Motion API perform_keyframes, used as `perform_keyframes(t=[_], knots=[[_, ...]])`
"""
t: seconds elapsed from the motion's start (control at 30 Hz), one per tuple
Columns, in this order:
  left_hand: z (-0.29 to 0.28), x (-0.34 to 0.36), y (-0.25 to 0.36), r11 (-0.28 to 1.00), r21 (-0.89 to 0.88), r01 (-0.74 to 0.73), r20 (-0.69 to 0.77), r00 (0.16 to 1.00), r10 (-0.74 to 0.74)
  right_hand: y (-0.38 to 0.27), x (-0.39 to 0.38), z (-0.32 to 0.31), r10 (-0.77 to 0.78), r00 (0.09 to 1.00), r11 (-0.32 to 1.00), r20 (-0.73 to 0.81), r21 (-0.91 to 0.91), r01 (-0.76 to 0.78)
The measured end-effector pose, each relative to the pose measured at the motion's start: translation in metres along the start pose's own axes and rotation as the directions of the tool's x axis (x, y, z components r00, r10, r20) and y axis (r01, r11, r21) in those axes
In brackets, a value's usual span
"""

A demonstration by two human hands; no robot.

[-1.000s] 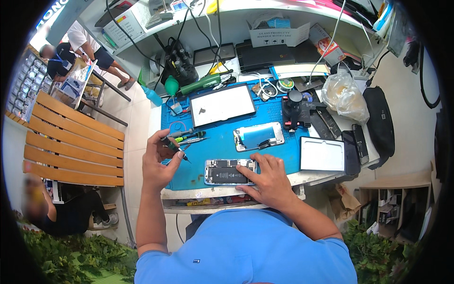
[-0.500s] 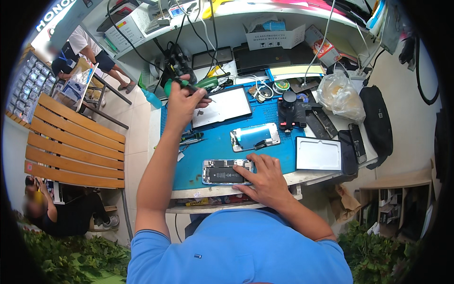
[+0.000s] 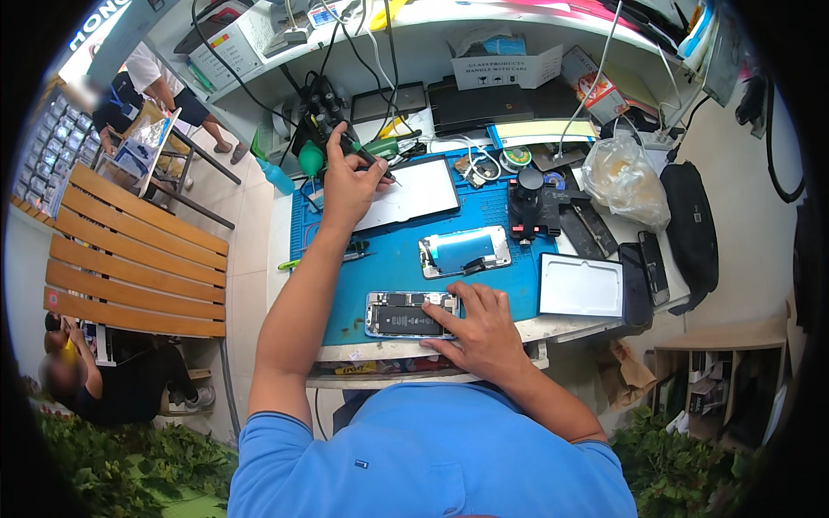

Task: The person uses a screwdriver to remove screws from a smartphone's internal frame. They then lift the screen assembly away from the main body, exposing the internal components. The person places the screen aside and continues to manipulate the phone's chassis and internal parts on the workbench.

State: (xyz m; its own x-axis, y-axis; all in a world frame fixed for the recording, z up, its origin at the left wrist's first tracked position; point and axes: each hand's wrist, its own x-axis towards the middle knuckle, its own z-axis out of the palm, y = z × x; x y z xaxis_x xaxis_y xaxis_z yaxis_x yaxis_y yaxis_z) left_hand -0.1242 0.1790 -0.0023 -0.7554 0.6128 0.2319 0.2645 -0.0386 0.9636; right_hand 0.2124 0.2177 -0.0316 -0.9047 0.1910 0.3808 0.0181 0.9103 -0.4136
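Observation:
My left hand (image 3: 349, 192) is closed around a dark screwdriver (image 3: 366, 157) with green on its handle. The tool's thin tip hangs over a white, dark-framed magnetic-looking pad (image 3: 423, 194); contact is unclear. An opened phone (image 3: 406, 322) lies at the near edge of the blue mat (image 3: 363, 281), its black battery and boards showing. My right hand (image 3: 488, 332) rests on the phone's right end, thumb and fingers spread around it. Just beyond it lies a detached phone front panel (image 3: 466, 250) with a shiny blue back.
Tweezers and slim tools (image 3: 350, 254) lie beside my left forearm. To the right are a black clamp-like stand (image 3: 531, 207), a white tray (image 3: 582, 287) and a plastic bag (image 3: 623, 180). A green air blower (image 3: 311, 159) stands beyond the left hand. Other people are at left.
My left hand has shifted slightly right and nearer, with the screwdriver over the white pad. My right hand stays on the phone. The view has moved a little.

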Motion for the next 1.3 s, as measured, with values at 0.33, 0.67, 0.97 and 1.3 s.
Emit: perform_keyframes(t=[0.33,0.67,0.97,1.3], knots=[[0.001,0.004,-0.008,0.998,0.055,-0.028,0.004,1.0,0.028,0.0,0.0,0.0,-0.003,1.0,1.0,0.006,0.007,0.003],[0.009,0.0,-0.009,0.994,0.108,-0.013,0.006,1.0,0.013,0.0,0.0,-0.001,-0.002,1.0,1.0,0.004,-0.003,0.002],[-0.017,-0.03,0.021,0.998,-0.009,-0.07,0.013,0.997,0.07,-0.001,0.004,-0.002,-0.011,1.0,1.0,-0.002,-0.016,0.011],[-0.069,-0.165,0.024,0.973,0.036,0.228,-0.273,0.939,-0.21,-0.004,0.003,0.004,0.009,0.999,0.998,0.039,-0.062,-0.006]])
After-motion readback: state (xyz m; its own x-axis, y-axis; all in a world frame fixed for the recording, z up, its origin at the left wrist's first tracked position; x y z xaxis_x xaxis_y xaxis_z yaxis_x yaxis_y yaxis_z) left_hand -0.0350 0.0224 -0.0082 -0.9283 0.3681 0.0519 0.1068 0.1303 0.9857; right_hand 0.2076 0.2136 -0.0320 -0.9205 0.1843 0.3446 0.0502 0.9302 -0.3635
